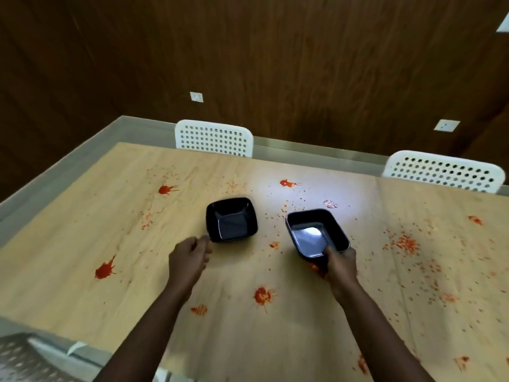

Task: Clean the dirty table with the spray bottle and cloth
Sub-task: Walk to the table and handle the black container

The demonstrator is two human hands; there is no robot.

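The light wooden table (82,232) is spattered with several red sauce stains, such as a big splat (104,270) at the left and another (263,295) near the front. Two black square bowls stand in the middle. My right hand (340,267) grips the near rim of the right bowl (316,232), thumb inside, and the bowl tilts slightly. My left hand (190,256) is just at the near left corner of the left bowl (231,219), fingers curled, touching or almost touching it. No spray bottle or cloth is in view.
Two white perforated chairs stand at the table's far side, one at centre (214,137) and one at the right (443,172). Another chair's back (24,359) shows at the near left corner. A dark wood wall rises behind.
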